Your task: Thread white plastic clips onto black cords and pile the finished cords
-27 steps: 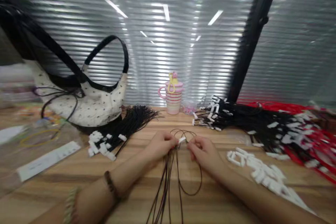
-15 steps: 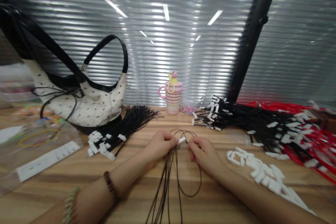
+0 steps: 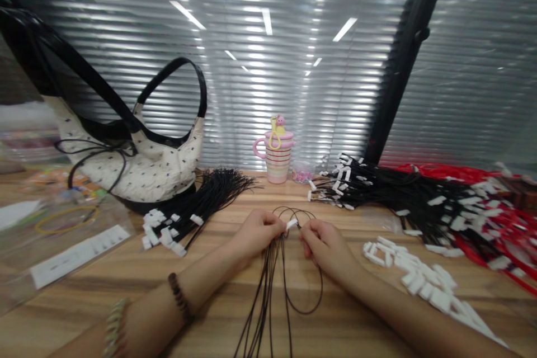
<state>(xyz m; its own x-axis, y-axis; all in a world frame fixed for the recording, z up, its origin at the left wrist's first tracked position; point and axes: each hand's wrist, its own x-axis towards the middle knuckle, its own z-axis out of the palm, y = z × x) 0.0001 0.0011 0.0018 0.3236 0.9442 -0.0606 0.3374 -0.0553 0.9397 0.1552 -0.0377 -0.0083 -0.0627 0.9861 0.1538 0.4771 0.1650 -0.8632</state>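
Closely paired above a wood-grain worktop (image 3: 210, 324), a person's two bare hands work at a small white tab (image 3: 291, 224). The fingers of the left hand (image 3: 260, 230) pinch the tab's near end, while those of the right hand (image 3: 324, 241) are closed on a black cord (image 3: 299, 226) at its other end. Thin black strands (image 3: 264, 296) hang beneath the left hand toward the near edge, and one loop curves below the right. Loose white tabs (image 3: 428, 285) lie beside the right forearm; beyond them spread tagged black cords (image 3: 390, 187) and red cords (image 3: 518, 238). Another black bundle (image 3: 216, 190) sits at left, by a spotted white handbag (image 3: 161, 170). A striped, lidded mug (image 3: 277, 162) stands before window blinds (image 3: 235, 95).
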